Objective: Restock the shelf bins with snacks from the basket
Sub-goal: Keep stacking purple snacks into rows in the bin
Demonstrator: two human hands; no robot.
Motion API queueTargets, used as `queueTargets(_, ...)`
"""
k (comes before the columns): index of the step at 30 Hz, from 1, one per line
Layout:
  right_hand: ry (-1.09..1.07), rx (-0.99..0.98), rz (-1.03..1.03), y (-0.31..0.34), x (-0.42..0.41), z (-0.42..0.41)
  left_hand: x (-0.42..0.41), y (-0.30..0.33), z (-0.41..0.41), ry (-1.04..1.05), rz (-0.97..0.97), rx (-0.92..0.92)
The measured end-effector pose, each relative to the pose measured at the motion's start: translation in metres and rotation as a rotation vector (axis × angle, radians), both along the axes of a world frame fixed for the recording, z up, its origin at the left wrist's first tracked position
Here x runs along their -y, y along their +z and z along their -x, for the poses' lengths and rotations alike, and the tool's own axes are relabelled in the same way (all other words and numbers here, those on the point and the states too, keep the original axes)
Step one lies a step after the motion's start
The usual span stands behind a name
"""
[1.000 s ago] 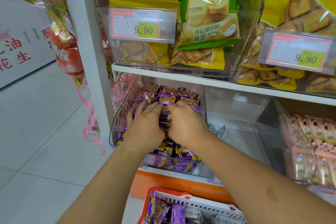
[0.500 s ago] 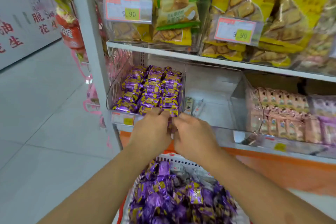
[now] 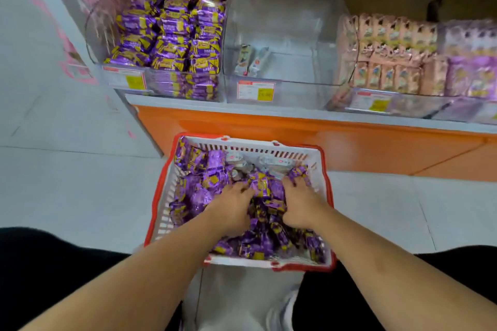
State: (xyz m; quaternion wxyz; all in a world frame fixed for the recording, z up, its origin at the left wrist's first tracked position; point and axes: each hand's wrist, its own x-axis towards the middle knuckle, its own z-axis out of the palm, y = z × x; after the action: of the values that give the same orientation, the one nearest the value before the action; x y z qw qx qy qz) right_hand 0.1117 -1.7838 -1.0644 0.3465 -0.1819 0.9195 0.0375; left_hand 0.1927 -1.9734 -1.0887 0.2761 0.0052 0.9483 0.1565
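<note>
Down in the red-rimmed white plastic basket on the floor, both hands, a second ago at the clear left shelf bin, now dig into loose purple-and-yellow foil snack packets. Left hand and right hand curl around packets, so another refill load is judged underway. Count: two hands, one basket, three bins visible; left well stocked, middle clear bin holding two pale packets.
</note>
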Motion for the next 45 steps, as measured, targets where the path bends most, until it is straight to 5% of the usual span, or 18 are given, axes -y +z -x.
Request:
queueTargets(11,-0.092,-0.032,-0.03,-0.054,-0.008,-0.001,-0.038,-0.039,0.026,0.054,0.099,0.017)
queueTargets(23,-0.098,-0.131,-0.075,-0.069,0.007,-0.011,-0.04,-0.041,0.052,-0.009,-0.005,0.136)
queueTargets(37,-0.085,-0.144,0.129,-0.057,0.001,-0.007,-0.039,-0.037,0.045,0.458,-0.42,-0.118)
queueTargets(45,-0.096,-0.119,0.236,-0.051,0.0,0.005,-0.027,-0.034,0.053,0.648,-0.52,-0.11)
